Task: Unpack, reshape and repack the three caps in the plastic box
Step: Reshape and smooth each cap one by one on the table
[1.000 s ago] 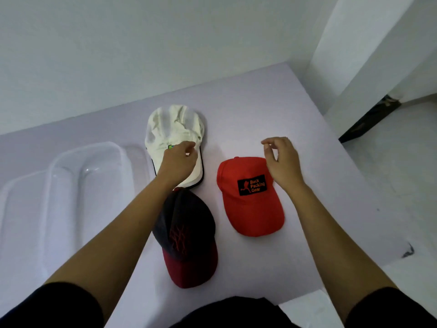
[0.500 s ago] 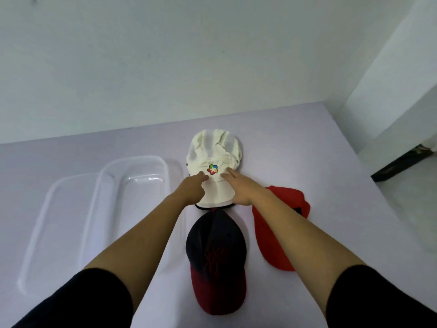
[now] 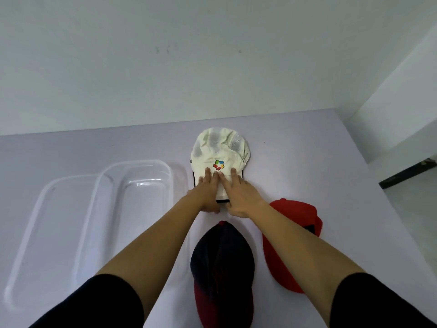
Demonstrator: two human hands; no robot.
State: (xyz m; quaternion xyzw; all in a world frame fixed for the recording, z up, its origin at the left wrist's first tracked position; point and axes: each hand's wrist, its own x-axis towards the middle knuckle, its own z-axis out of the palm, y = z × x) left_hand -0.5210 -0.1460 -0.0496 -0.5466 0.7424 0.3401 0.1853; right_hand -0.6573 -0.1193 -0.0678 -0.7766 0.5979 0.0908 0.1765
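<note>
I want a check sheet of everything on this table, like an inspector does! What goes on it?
Surface: pale purple table, flat, against a white wall.
Job's things: white cap farthest back; dark cap and red cap nearer the person; clear plastic box with its lid to the left, no caps inside.
Clutter: nothing seen.
Grippers: left hand and right hand both flat, pressing the white cap's brim.
Cables: nothing seen.
Surroundings: white wall; dark gap at floor level to the right.

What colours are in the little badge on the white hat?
Red, green, blue and yellow, on the white cap's logo, seen from the head camera.
</note>
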